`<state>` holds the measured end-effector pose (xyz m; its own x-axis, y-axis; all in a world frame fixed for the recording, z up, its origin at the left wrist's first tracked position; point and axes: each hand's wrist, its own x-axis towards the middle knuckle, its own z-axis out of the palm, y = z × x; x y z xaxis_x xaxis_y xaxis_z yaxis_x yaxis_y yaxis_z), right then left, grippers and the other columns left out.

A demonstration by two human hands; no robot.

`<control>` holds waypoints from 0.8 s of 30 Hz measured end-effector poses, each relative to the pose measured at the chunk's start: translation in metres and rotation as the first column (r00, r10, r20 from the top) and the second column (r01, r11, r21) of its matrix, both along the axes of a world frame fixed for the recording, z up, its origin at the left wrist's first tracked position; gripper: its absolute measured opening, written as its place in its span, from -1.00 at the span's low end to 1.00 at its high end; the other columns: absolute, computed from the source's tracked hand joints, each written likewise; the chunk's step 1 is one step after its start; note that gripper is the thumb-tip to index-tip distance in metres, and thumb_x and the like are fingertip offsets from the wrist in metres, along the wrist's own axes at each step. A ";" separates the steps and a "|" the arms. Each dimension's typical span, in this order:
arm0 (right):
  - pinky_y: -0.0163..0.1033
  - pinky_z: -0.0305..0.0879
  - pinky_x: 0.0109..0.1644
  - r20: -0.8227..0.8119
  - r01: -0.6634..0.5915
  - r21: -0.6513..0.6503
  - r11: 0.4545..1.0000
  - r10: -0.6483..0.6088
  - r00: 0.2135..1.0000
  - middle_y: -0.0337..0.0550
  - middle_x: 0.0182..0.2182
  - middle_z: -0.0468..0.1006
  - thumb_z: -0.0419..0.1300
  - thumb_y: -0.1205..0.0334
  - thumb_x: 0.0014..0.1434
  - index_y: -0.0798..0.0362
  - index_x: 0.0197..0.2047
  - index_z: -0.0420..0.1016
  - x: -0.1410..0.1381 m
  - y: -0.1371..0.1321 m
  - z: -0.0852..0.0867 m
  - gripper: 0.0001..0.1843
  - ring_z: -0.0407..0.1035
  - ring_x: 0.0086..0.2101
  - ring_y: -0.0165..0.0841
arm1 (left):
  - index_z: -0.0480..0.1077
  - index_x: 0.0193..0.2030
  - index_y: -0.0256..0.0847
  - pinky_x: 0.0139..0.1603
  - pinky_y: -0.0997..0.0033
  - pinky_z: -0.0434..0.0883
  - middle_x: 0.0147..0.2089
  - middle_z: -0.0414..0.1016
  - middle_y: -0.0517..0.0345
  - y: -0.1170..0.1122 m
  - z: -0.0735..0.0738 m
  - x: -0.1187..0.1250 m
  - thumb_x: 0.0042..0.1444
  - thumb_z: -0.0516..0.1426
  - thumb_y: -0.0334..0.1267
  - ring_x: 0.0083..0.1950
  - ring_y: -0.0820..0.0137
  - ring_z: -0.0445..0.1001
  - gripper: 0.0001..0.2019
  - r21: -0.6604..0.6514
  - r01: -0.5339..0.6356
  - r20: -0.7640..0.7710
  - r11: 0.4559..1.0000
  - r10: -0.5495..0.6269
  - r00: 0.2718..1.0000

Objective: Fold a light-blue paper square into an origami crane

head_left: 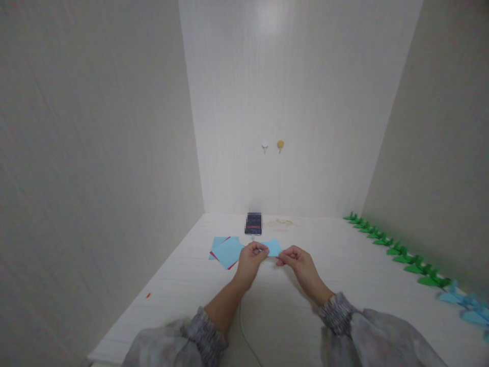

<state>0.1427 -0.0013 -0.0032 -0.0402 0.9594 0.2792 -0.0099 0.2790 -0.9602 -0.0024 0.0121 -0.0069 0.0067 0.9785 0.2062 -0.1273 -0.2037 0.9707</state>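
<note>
Pinching a piece of blue paper (pixel 274 248) over the middle of the table (pixel 359 280), the left hand (pixel 249 262) and right hand (pixel 303 265) each close fingertips on one side. Loose sheets (pixel 228 251) lie left of them, a phone (pixel 253 224) near the back edge, green folded shapes (pixel 414 267) along the right edge.

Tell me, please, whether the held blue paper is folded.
Probably folded: the blue paper, between left hand and right hand, looks smaller than the flat blue sheet; creases are unclear.
</note>
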 end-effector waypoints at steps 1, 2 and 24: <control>-0.29 0.20 -0.36 -0.005 0.001 -0.003 1.000 -0.001 1.000 -0.17 -0.62 0.49 0.17 0.16 -0.14 0.12 -0.53 0.33 0.000 0.000 0.000 -0.81 0.35 -0.54 -0.40 | 0.32 -0.50 -0.29 -0.61 0.59 0.04 -0.69 0.18 0.33 0.000 0.000 0.000 -0.27 0.16 -0.21 -0.66 0.62 0.09 -0.80 0.004 -0.006 -0.010 1.000 0.006 1.000; -0.29 0.20 -0.36 -0.010 0.002 -0.005 1.000 -0.002 1.000 -0.18 -0.62 0.49 0.17 0.16 -0.14 0.12 -0.53 0.33 -0.001 -0.001 0.001 -0.82 0.34 -0.55 -0.40 | 0.32 -0.50 -0.29 -0.62 0.59 0.03 -0.69 0.16 0.33 0.001 -0.001 -0.001 -0.27 0.16 -0.20 -0.66 0.62 0.07 -0.80 0.008 -0.006 -0.015 1.000 0.006 1.000; -0.27 0.20 -0.34 -0.031 0.009 -0.003 1.000 -0.010 0.999 -0.14 -0.63 0.49 0.18 0.11 -0.16 0.14 -0.52 0.34 -0.002 -0.004 0.004 -0.76 0.36 -0.54 -0.38 | 0.30 -0.41 -0.30 -0.65 0.61 -0.03 -0.71 0.05 0.41 0.000 0.000 0.000 -0.37 0.21 -0.14 -0.69 0.66 -0.01 -0.65 -0.013 0.028 0.001 1.000 -0.028 1.000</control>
<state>0.1410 -0.0052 0.0011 -0.0223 0.9604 0.2777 -0.0374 0.2767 -0.9602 -0.0022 0.0120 -0.0072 0.0339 0.9806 0.1931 -0.1333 -0.1870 0.9733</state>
